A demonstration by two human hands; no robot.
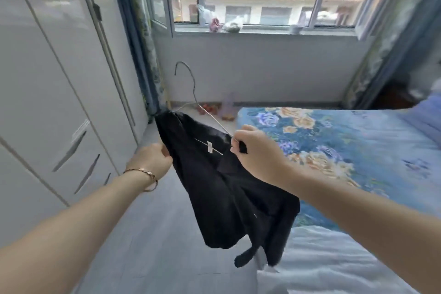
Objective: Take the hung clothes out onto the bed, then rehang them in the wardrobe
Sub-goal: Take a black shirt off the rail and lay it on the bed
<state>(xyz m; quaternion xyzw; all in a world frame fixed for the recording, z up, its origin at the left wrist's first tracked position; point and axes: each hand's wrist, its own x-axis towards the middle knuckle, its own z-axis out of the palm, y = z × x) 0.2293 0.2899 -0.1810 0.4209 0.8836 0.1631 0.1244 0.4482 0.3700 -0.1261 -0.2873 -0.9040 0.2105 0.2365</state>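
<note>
A black garment (229, 196) hangs in the air between my hands, above the floor beside the bed (353, 141). A thin metal hanger (191, 88) sticks out of its collar with the hook pointing up and left. My left hand (152, 160) grips the garment's left edge. My right hand (255, 153) pinches the hanger's wire arm together with the black fabric at the collar. The white wardrobe (47, 93) stands on the left with its doors shut.
The bed has a blue floral cover and a white blanket (334, 262) at its near end. A window with small items on its sill (238, 31) fills the far wall. Curtains (143, 55) hang at both sides. Grey floor runs between wardrobe and bed.
</note>
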